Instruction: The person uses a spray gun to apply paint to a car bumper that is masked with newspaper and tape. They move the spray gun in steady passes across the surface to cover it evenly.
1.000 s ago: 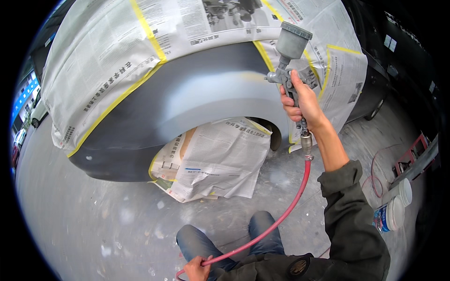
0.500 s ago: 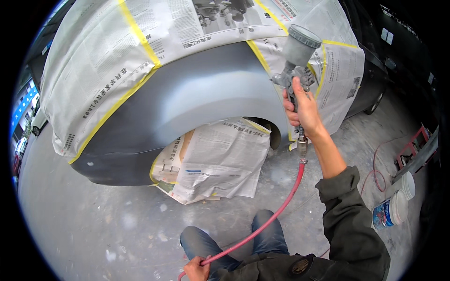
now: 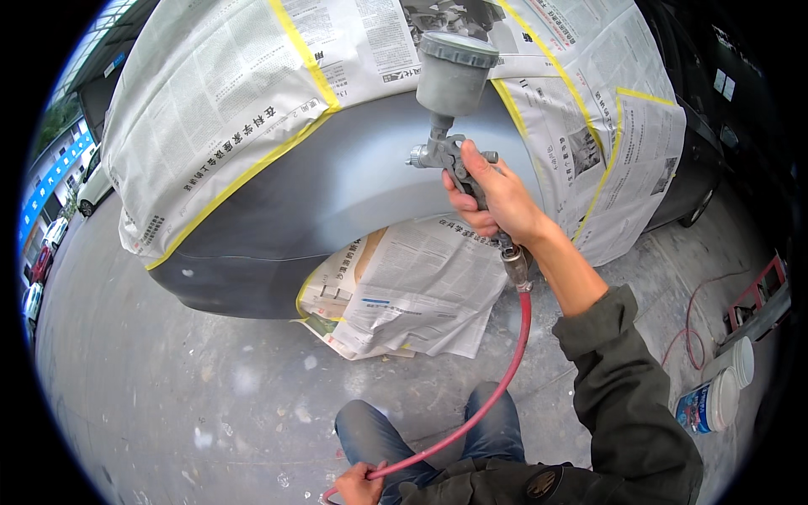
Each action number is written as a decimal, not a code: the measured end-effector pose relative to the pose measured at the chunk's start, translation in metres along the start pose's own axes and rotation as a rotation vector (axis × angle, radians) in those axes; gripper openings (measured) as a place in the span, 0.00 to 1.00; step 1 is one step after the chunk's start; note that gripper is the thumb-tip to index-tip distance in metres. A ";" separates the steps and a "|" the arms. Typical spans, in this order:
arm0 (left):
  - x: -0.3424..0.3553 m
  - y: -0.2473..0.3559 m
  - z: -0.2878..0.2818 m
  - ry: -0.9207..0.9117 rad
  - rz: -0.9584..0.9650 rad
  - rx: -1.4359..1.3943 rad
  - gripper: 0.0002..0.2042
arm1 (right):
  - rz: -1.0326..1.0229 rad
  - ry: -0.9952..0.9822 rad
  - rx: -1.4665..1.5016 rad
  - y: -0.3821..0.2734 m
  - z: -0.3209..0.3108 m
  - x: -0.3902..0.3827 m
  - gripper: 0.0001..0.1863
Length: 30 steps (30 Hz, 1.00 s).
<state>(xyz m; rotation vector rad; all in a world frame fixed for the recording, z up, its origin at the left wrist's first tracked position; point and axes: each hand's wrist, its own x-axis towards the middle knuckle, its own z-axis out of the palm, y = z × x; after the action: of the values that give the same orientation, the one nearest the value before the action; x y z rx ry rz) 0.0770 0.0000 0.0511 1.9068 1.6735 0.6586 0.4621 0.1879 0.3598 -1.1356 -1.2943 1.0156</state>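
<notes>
Spray gun [image 3: 455, 88] moved left; right hand [image 3: 498, 199] gripping it | left hand [image 3: 358, 485] around hose [image 3: 511, 364] | fender [image 3: 337, 195] middle looks coated; front dark

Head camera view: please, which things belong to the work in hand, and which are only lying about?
In the work:
- spray gun, in the right hand
- red hose, in the left hand
- grey car panel
- newspaper sheets, yellow tape

Seemingly just about:
- two buckets
- parked white car
</notes>
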 end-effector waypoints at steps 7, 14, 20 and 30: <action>0.003 0.003 0.008 -0.021 -0.014 0.055 0.15 | -0.064 0.172 0.072 -0.011 -0.027 -0.003 0.32; 0.011 0.003 0.011 -0.030 0.042 0.025 0.14 | -0.080 0.300 0.100 -0.012 -0.066 -0.022 0.32; 0.011 0.011 0.013 -0.027 0.068 0.002 0.15 | -0.072 0.375 0.161 -0.006 -0.098 -0.039 0.32; 0.008 0.012 0.012 -0.068 0.045 0.014 0.15 | -0.066 0.495 0.257 0.014 -0.132 -0.068 0.31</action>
<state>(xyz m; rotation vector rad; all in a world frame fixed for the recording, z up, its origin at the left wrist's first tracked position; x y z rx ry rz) 0.0945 0.0056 0.0500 1.9597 1.6020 0.5937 0.5920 0.1165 0.3407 -1.0517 -0.7770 0.7613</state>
